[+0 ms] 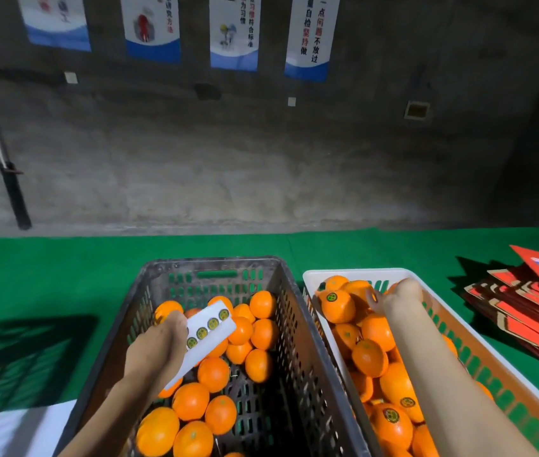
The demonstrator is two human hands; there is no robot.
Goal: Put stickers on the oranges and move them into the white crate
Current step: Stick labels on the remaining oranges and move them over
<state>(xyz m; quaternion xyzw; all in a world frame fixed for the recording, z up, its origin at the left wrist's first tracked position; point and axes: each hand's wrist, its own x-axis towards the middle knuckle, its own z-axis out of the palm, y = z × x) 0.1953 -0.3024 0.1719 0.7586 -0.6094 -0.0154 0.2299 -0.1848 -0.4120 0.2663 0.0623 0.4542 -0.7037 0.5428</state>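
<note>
Orange fruit (337,306) already stickered fills the white crate (353,274), where the right hand (396,296) reaches, its fingers hidden, while the left hand (159,341) pinches the sticker sheet (208,328) ready over the grey crate (208,265).

Single head-mounted wide-angle view, facing forward and down.

The camera sits above and close behind the dark crate (215,341) and white crate (337,275), which fill the 6 o'clock half of the frame. Both forearms enter from 6 o'clock. The green table (63,268) spans mid-frame; the wall (261,143) occupies 12 o'clock. Straight edges bow near the borders.
</note>
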